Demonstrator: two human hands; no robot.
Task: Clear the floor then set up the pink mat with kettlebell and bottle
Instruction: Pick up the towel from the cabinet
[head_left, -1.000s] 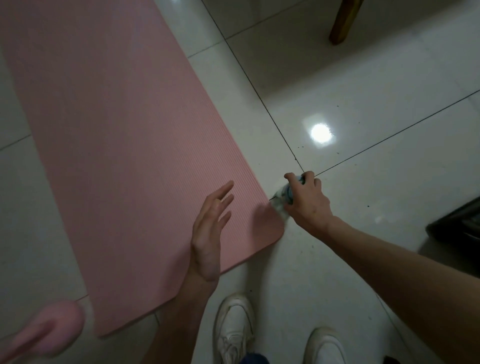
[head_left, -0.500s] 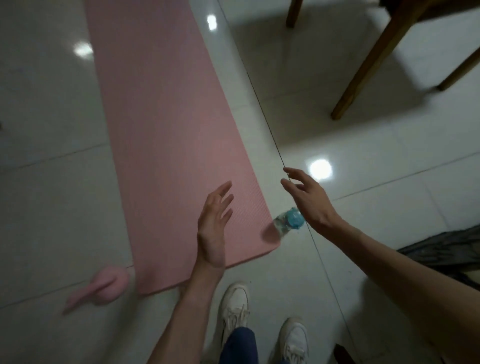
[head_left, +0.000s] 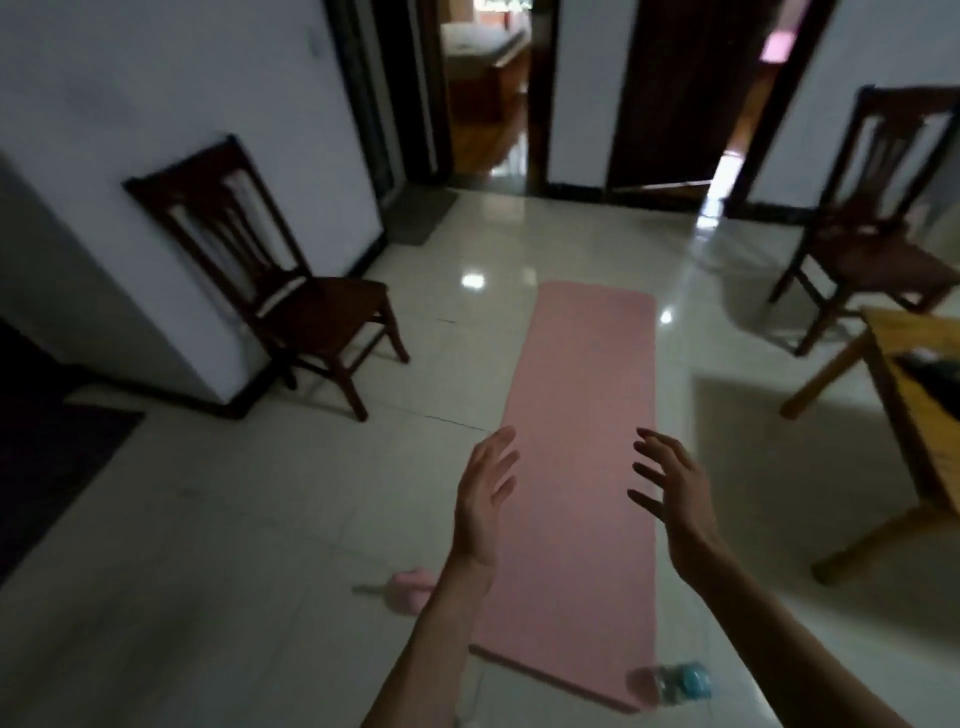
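Note:
The pink mat (head_left: 582, 415) lies unrolled on the tiled floor, running away from me. A clear bottle with a blue cap (head_left: 680, 683) stands on the floor at the mat's near right corner. The pink kettlebell (head_left: 413, 590) sits on the floor just left of the mat, partly hidden behind my left forearm. My left hand (head_left: 483, 504) hovers over the mat's left edge, fingers straight, holding nothing. My right hand (head_left: 670, 483) hovers over the mat's right side with fingers spread, also holding nothing.
A dark wooden chair (head_left: 270, 280) stands against the wall on the left. Another chair (head_left: 878, 223) stands at the far right. A light wooden table (head_left: 914, 384) juts in from the right edge. Two doorways open at the back. A dark rug (head_left: 47, 457) lies at left.
My right hand let go of the bottle, which now stands at the mat's corner. My view lifted from the floor to the whole room, and both hands rose above the mat.

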